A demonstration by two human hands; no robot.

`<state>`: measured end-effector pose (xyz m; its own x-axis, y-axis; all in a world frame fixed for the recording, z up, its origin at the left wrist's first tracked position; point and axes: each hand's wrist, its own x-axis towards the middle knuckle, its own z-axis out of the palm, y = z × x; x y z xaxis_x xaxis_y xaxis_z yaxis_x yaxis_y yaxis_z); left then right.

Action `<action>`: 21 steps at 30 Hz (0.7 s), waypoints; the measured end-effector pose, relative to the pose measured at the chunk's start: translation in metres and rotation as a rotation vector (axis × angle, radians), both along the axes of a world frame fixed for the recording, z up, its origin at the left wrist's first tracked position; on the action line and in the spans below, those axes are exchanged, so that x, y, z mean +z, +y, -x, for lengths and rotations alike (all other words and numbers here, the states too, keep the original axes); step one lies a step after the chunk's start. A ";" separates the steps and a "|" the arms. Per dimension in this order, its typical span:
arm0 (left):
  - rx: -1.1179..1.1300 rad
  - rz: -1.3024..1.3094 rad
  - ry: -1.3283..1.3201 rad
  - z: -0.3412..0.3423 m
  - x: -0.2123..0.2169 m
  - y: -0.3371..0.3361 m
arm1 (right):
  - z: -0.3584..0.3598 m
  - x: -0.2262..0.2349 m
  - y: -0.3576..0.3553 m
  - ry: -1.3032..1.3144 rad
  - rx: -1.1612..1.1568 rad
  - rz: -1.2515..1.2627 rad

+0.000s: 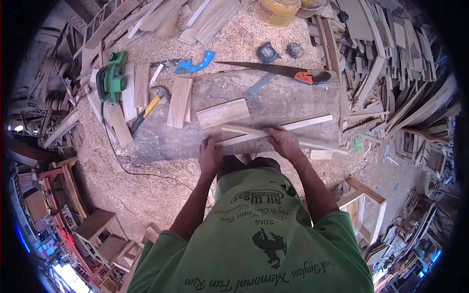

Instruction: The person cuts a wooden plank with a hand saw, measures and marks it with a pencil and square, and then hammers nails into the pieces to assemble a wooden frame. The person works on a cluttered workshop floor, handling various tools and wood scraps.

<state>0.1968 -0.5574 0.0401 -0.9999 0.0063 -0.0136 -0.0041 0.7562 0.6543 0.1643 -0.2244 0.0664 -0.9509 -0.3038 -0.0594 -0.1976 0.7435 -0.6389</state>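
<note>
Two thin, pale wooden strips cross at the near edge of the workbench (181, 141). My right hand (285, 143) is closed around the crossing strip (239, 130), which slants down to the right past the bench edge. Under that hand runs the long strip (310, 122), angled up to the right. My left hand (210, 157) has its fingers curled at the long strip's left end. Part of each strip is covered by my right hand. Just beyond lie a short flat board (223, 114) and a metal try square (259, 91).
Across the bench are an orange-and-black handsaw (273, 69), a blue-handled saw (193, 63), a yellow-handled hammer (149, 110) and a tape measure (267, 52). A green electric planer (113, 78) trails a cord (146, 173). Shavings surround everything; stacked offcuts (405, 49) rise at right.
</note>
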 end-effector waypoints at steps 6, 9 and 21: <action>-0.163 0.023 -0.039 0.006 -0.016 -0.015 | 0.025 -0.021 -0.008 0.011 0.171 -0.285; -0.069 -0.137 0.043 0.007 -0.020 -0.010 | 0.035 -0.029 -0.008 -0.006 0.209 -0.265; 0.376 -0.269 -0.154 0.007 -0.019 0.016 | 0.058 -0.045 -0.018 -0.051 0.403 -0.245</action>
<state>0.1902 -0.5414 0.0212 -0.9200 -0.3317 -0.2089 -0.3568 0.4881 0.7965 0.1063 -0.2423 0.0215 -0.7541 -0.6191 -0.2189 -0.4743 0.7441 -0.4704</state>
